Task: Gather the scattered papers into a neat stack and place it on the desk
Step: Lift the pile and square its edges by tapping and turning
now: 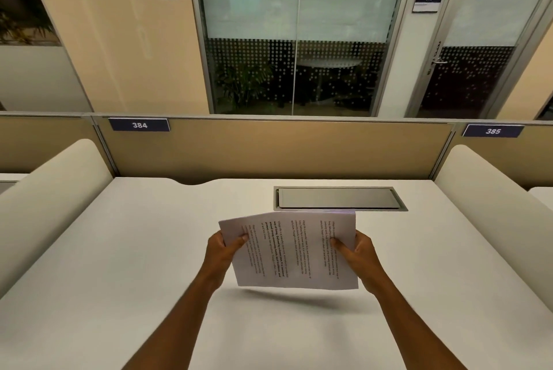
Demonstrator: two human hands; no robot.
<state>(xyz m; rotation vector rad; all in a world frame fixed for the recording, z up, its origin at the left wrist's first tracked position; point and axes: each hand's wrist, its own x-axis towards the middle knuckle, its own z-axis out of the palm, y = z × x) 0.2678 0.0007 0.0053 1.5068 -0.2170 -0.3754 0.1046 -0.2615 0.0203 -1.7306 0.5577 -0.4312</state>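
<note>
Fingers [241, 239] of the left hand [223, 253] pinched one side of the stack of papers [294, 250], and the right hand [357, 253] gripped the other side, thumb lying on the printed top sheet. That stack hung tilted above the table [119, 250], clear of it, a shadow lying below. Just beyond the stack sat a closed metal cable hatch [339, 198]. Further beyond it rose a tan partition [269, 148] bearing a plate marked 384 [139, 125].
</note>
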